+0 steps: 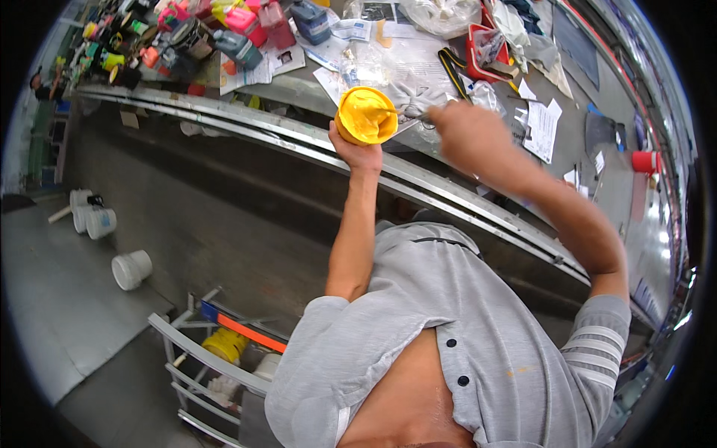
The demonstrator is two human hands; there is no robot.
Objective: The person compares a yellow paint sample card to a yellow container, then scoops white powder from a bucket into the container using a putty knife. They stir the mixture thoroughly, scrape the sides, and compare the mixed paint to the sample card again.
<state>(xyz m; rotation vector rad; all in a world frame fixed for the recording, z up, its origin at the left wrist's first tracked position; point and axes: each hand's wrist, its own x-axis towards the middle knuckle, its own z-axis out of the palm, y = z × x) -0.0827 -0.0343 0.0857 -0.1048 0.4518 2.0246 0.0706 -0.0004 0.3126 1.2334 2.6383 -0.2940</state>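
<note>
My left hand [357,153] is wrapped round a yellow tub [346,133] from below, above the near edge of the worktable. Thick, glossy yellow paint or ink [364,112] fills the tub and coats its inner wall. To its right, my right hand [470,138] is closed and blurred by motion. From its fingers a thin grey spatula-like tool [418,116] points left toward the tub, its tip at the yellow paste. The exact shape of the tool's end cannot be made out.
Several colour-stained bottles and jars [237,48] crowd the table's far left. Papers and plastic film lie behind the tub, near a red basket [489,52] and a black-and-yellow tool [453,71]. White buckets [131,269] stand on the floor at left, near a metal-framed cart [213,355].
</note>
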